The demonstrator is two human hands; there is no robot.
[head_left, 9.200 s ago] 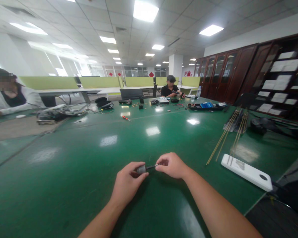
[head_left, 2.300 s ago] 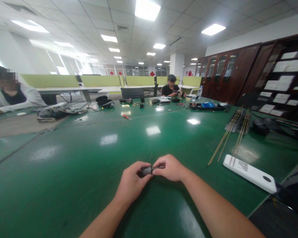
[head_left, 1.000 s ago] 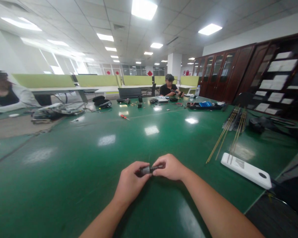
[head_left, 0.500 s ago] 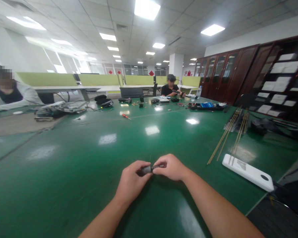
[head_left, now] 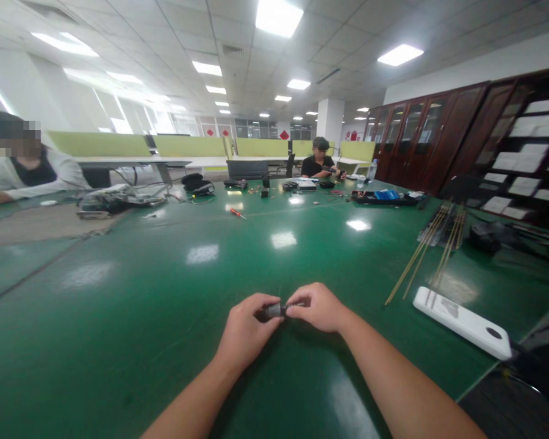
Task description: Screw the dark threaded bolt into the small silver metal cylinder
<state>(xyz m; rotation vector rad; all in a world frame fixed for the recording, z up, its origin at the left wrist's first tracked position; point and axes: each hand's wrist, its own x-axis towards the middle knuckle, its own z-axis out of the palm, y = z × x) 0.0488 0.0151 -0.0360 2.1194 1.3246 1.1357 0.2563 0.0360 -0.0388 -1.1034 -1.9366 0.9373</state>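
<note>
In the head view, my left hand (head_left: pixel 244 332) is closed around a small dark grey cylindrical piece (head_left: pixel 273 311), its thumb and fingers on either side. My right hand (head_left: pixel 321 308) pinches a thin dark part (head_left: pixel 297 304) at the right end of that cylinder. The two parts meet between my fingertips, low over the green tabletop (head_left: pixel 141 329). Fingers cover most of both parts, so I cannot tell their exact kind or whether they are joined.
To the right lie a white power strip (head_left: pixel 462 322) and several thin brown sticks (head_left: pixel 414 259). A red screwdriver (head_left: pixel 238 213) rests farther back. Cables and devices (head_left: pixel 119 200) are at the left. One person (head_left: pixel 321 164) sits across the table, another (head_left: pixel 32 164) at the far left.
The view has shifted slightly, so the room appears a little farther right. Both hands keep the same grip on the small parts, with hardly any visible movement.
</note>
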